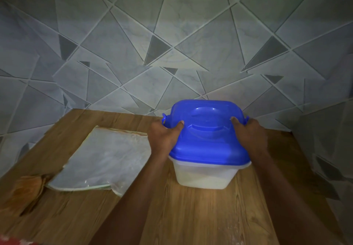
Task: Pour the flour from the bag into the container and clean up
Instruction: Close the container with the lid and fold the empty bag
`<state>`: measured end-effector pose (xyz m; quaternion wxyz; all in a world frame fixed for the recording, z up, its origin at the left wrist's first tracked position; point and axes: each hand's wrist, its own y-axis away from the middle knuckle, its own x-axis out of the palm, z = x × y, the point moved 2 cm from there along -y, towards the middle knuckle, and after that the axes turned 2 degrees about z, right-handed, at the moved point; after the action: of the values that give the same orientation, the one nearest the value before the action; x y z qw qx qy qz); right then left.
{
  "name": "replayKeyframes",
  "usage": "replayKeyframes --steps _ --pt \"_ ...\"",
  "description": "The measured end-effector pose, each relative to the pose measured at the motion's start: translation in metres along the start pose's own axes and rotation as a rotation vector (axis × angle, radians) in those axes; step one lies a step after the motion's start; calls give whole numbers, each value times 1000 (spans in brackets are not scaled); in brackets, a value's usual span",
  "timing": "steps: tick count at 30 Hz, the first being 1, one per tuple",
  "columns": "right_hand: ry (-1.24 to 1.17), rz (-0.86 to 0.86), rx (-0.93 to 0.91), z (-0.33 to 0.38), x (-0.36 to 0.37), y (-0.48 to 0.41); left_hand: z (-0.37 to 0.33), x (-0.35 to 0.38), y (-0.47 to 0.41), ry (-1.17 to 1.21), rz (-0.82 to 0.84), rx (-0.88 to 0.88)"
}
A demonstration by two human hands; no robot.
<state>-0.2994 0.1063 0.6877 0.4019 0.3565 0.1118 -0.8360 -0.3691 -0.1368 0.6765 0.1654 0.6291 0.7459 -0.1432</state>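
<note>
My left hand (166, 137) and right hand (250, 134) grip the blue lid (208, 130), seemingly sealing the filled container (204, 176); next I must clear the flat bag (103, 156) off the counter (191, 216).

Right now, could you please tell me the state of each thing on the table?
blue lid: on the container, held at both sides.
container: upright on the table, flour inside.
bag: lying flat, apparently empty, left of the container.
left hand: grips the lid's left edge.
right hand: grips the lid's right edge.
</note>
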Motion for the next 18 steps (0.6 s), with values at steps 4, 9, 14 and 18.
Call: replayKeyframes --steps 4,9,14,18 --pt "-30 -40 34 -5 1 2 -2 -2 -5 -143 20 105" --pt "-149 -89 19 -4 -2 5 -14 4 -2 -252 19 269" --pt "-257 -104 -41 -18 -2 20 9 11 18 -48 144 241" --pt "-496 -141 -11 -27 4 41 28 20 31 71 38 261"
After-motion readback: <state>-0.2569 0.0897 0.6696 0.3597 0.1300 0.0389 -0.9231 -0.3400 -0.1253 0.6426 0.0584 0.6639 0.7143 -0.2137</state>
